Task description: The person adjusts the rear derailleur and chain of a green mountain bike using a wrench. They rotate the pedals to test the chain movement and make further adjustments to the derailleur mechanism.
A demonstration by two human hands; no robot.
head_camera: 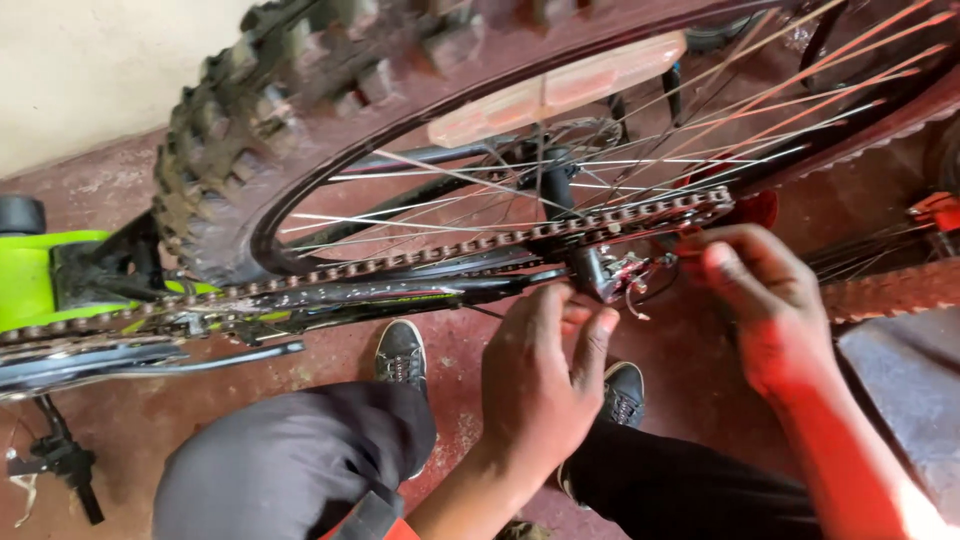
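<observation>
A bicycle lies upside down, its knobby rear wheel (260,110) close in front of me. A rusty chain (400,262) runs along the black frame to the rear derailleur (610,272). My left hand (540,385) reaches up under the derailleur, fingers curled against it. My right hand (755,300) is at the derailleur's right side by the chain, fingertips pinched on a small part or thin cable that I cannot make out. Spokes (600,170) and an orange reflector (555,90) fill the wheel.
My knees and two dark shoes (402,352) rest on the reddish concrete floor below the frame. A green frame part (30,280) and a pedal (60,455) are at left. A grey slab (905,385) lies at right, a pale wall behind.
</observation>
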